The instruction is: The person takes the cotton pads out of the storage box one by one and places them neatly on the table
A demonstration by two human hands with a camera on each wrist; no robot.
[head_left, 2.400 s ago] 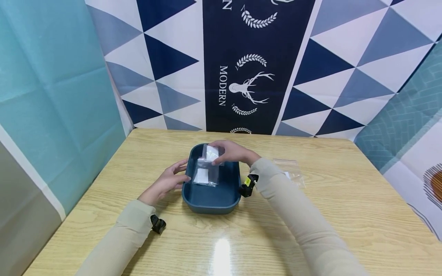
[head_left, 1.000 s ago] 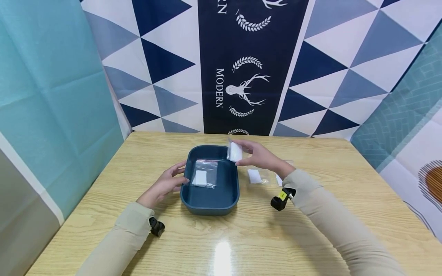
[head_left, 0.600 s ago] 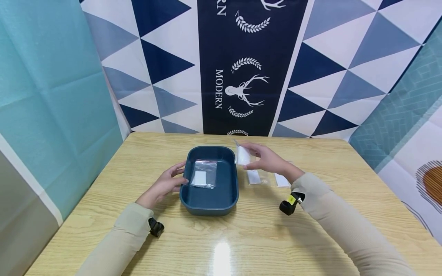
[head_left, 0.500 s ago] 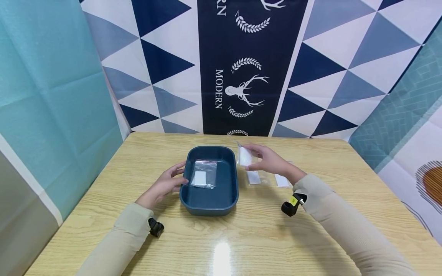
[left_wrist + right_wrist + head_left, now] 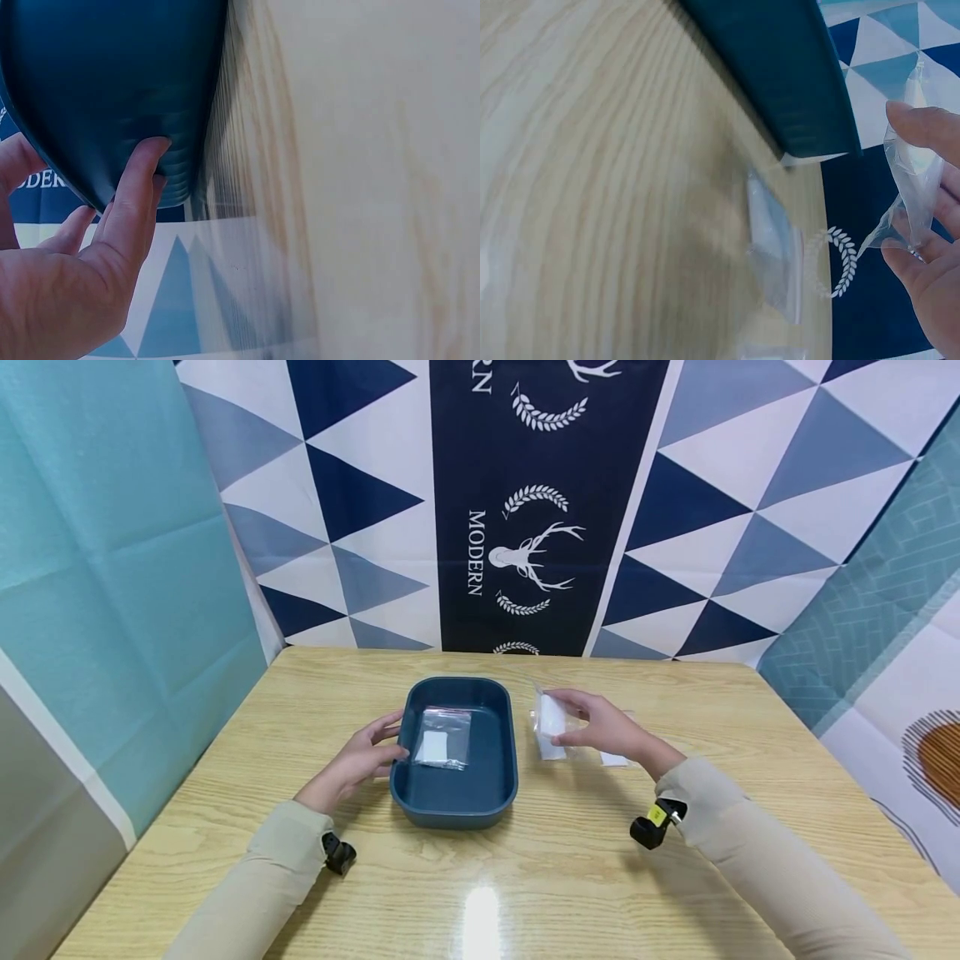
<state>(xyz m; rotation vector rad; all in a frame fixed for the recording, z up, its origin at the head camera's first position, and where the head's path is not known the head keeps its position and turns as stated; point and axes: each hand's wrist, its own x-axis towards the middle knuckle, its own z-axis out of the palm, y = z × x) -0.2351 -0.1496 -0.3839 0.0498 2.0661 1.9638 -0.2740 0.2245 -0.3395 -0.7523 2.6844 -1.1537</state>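
A dark blue rectangular plastic box (image 5: 450, 793) sits mid-table. My left hand (image 5: 358, 758) holds its left side, thumb over the rim and fingers against the outer wall (image 5: 90, 90). Inside lies a clear zip-lock bag (image 5: 453, 727) with a white square piece in it. Right of the box, my right hand (image 5: 603, 725) pinches another such bag (image 5: 915, 176) between thumb and fingers, raised above the table. Below it a second bag (image 5: 769, 225) lies flat, partly covered by the held one in the head view.
A further zip-lock bag (image 5: 613, 759) lies to the right, mostly hidden behind my right hand. The wooden table (image 5: 420, 893) ends at a patterned cloth (image 5: 397, 527) behind, with a teal cloth (image 5: 120, 568) at the left.
My right hand has moved out of the box with a zip-lock bag and carried it rightward, over the bag on the table. My left hand stays at the box's side.
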